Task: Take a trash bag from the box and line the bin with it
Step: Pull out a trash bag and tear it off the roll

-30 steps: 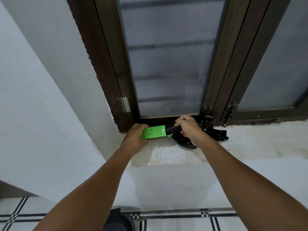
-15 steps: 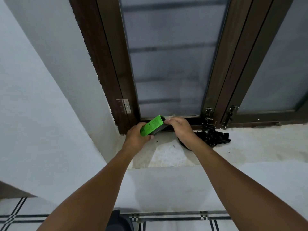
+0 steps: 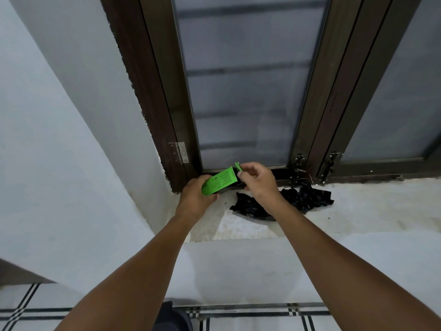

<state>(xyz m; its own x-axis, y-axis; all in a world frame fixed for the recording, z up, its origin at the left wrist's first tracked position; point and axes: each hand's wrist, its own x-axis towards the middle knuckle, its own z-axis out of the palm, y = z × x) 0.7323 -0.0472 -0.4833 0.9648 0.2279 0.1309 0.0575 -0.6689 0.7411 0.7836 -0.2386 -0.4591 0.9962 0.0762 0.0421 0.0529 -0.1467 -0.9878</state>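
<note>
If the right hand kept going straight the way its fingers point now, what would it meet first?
The right hand points left, its fingers pinching the raised flap of the green cardboard box that the left hand grips. Going on, it would probably meet the box's open end first, though depth is unclear.

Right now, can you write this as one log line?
left hand: holds green box | right hand: pinches box flap | black bag: on sill

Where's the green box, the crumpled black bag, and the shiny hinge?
green box (image 3: 218, 183), head view, on its printed green side.
black bag (image 3: 307, 197), head view, on the crumpled part right of the wrist.
hinge (image 3: 181, 152), head view, on the metal plate.
</note>
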